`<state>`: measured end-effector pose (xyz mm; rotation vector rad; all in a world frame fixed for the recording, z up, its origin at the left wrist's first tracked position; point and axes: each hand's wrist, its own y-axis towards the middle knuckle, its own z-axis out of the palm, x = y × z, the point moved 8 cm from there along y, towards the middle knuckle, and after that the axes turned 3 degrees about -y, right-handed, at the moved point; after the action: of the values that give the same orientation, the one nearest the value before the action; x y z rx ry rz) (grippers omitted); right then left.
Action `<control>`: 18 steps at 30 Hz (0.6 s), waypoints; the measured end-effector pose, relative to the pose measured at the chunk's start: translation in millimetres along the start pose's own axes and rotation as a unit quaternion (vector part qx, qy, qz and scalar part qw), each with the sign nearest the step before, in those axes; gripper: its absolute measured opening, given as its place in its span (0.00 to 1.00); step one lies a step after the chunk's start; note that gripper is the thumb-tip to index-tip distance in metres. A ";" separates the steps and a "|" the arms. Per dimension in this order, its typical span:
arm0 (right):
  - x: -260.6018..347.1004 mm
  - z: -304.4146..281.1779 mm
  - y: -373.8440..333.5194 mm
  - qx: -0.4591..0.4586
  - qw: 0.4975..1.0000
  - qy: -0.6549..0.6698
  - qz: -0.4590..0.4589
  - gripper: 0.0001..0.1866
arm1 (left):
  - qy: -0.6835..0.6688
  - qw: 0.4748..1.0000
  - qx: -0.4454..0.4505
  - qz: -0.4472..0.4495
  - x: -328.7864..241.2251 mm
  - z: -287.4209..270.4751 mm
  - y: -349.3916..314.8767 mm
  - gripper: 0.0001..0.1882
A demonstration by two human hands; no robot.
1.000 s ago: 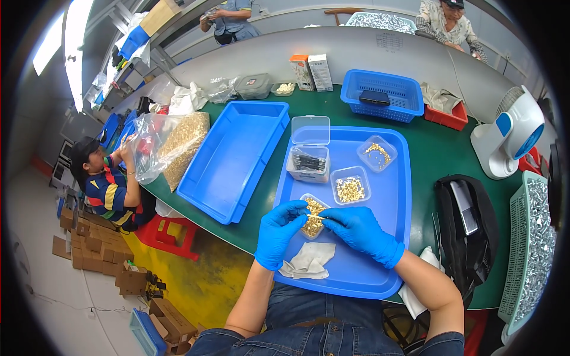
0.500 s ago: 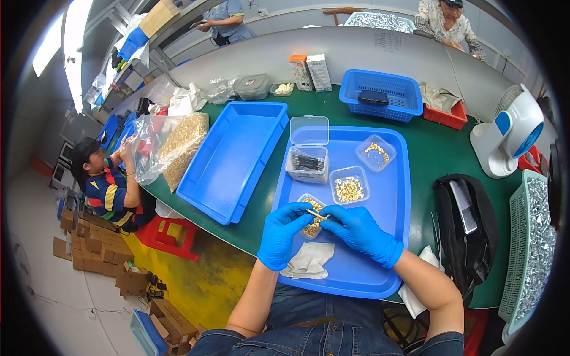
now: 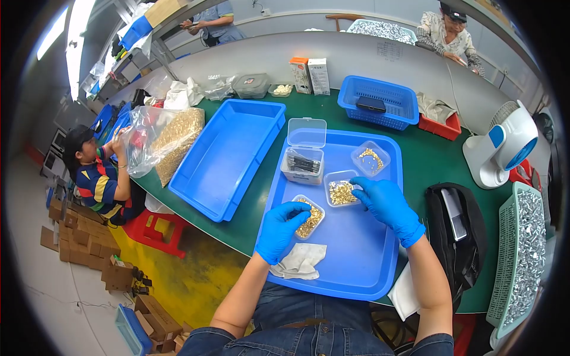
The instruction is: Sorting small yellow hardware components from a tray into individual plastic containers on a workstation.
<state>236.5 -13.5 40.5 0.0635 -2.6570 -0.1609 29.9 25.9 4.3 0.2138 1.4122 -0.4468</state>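
Note:
My left hand [image 3: 281, 230], in a blue glove, is over the left side of a small clear container [image 3: 310, 224] of tiny gold-coloured metal parts. Its thumb and fingers are pinched together; what they hold, if anything, is too small to make out. My right hand [image 3: 389, 206], gloved the same way, reaches to the right edge of a second clear container [image 3: 341, 193] of gold-coloured parts, thumb and forefinger apart. Behind it a third container [image 3: 370, 159] holds fewer such parts. A lidded clear box [image 3: 303, 165] with dark slender pieces stands open at the left. All sit in a blue tray [image 3: 362, 270].
A white cloth [image 3: 301, 261] lies at the tray's near left. Left are a blue bin [image 3: 217, 160] and a bag of gold-coloured parts [image 3: 181, 139]. A blue basket [image 3: 380, 98] is behind; a white fan [image 3: 502, 148], black bag [image 3: 457, 237] and green basket [image 3: 509, 267] stand right.
My hands were together over the near container, holding a small gold-coloured piece. Now my right hand has moved away to the middle container; my left has stayed by the near one.

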 end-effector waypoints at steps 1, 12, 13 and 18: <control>-1.9 -2.2 0.7 -0.028 1.000 -0.007 -0.007 0.15 | 0.066 0.997 0.022 0.033 -7.0 7.8 4.9 0.09; -5.9 -8.0 2.1 -0.090 0.996 0.004 0.022 0.13 | 0.367 0.886 0.130 0.253 -22.2 96.5 51.7 0.09; -2.5 -9.7 1.9 -0.094 0.995 0.005 0.015 0.13 | 0.387 0.871 0.133 0.273 -23.3 98.9 50.7 0.09; -4.7 -19.1 0.5 -0.116 0.964 0.230 0.071 0.11 | 0.211 0.966 0.119 0.090 -24.2 65.9 50.8 0.09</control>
<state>249.5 -14.7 55.2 -0.1485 -2.1542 -0.3629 108.4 49.1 32.4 0.6593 1.7352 -0.4355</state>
